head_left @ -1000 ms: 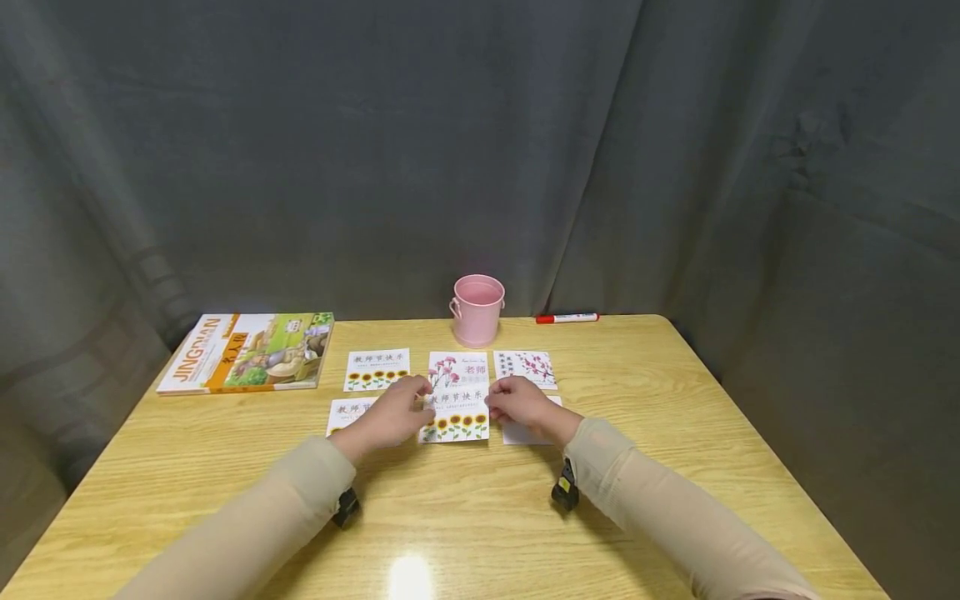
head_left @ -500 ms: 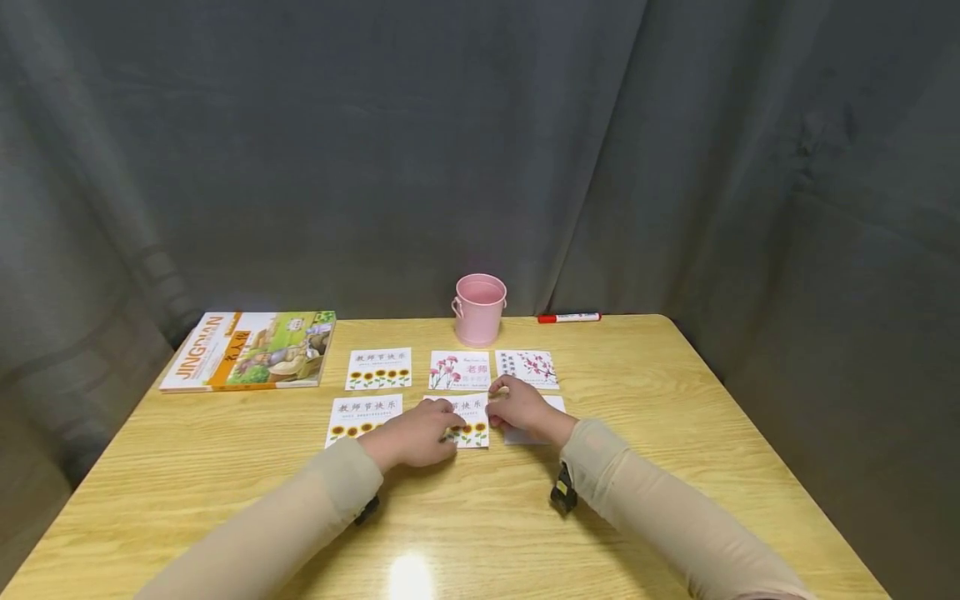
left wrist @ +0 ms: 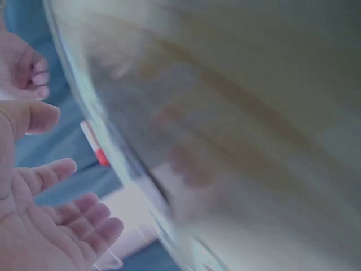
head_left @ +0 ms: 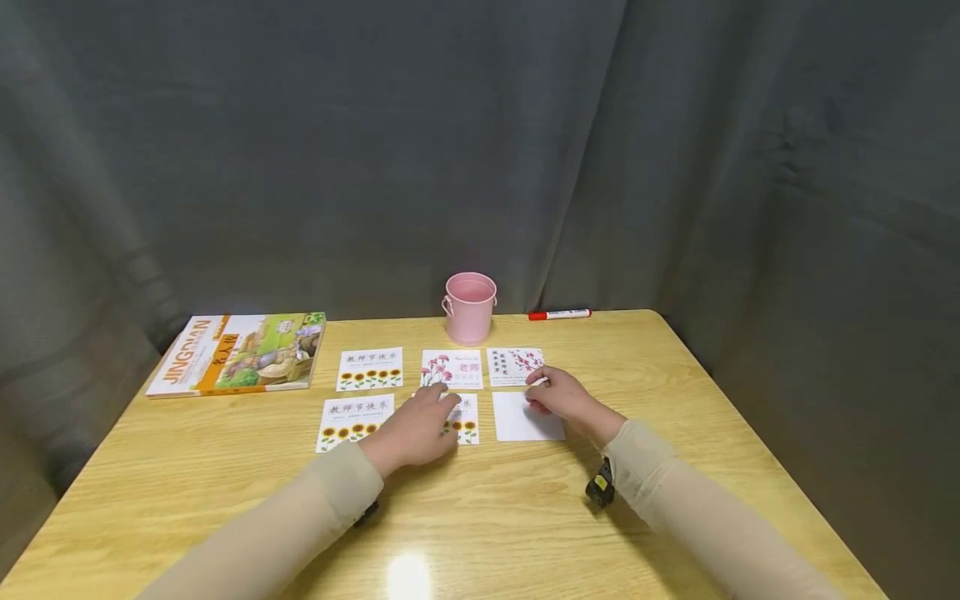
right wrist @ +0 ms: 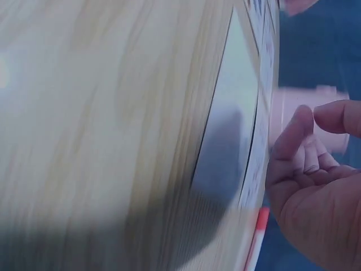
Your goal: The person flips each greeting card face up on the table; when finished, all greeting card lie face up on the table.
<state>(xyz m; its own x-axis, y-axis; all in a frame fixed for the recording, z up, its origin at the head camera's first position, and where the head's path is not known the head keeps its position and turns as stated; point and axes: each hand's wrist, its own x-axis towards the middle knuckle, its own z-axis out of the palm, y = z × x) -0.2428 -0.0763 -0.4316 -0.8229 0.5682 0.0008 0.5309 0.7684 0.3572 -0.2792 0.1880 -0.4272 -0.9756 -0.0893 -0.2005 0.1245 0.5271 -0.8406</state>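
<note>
Six picture cards would be two rows; several small white cards lie on the wooden table. My left hand (head_left: 420,425) lies over the front-middle sunflower card (head_left: 467,429), covering its left part. Its fingers look relaxed and slightly spread in the left wrist view. Over the right edge of a blank white card (head_left: 521,418) hovers my right hand (head_left: 566,398), fingers loosely curled, thumb close to the index finger, nothing between them. Behind are a pink-flower card (head_left: 467,368) and a blossom card (head_left: 510,368). Two more sunflower cards, a rear one (head_left: 371,367) and a front one (head_left: 352,415), lie to the left.
A pink bucket (head_left: 470,312) stands at the back middle of the table. Right of it lies a red-and-white marker (head_left: 559,315). Magazines (head_left: 247,354) sit at the back left. A dark grey curtain (head_left: 375,167) hangs behind the table.
The front-middle sunflower card came down off the pink-flower card into the front row. My left hand followed it, then loosened; my right hand let go of its edge and moved right over the blank card.
</note>
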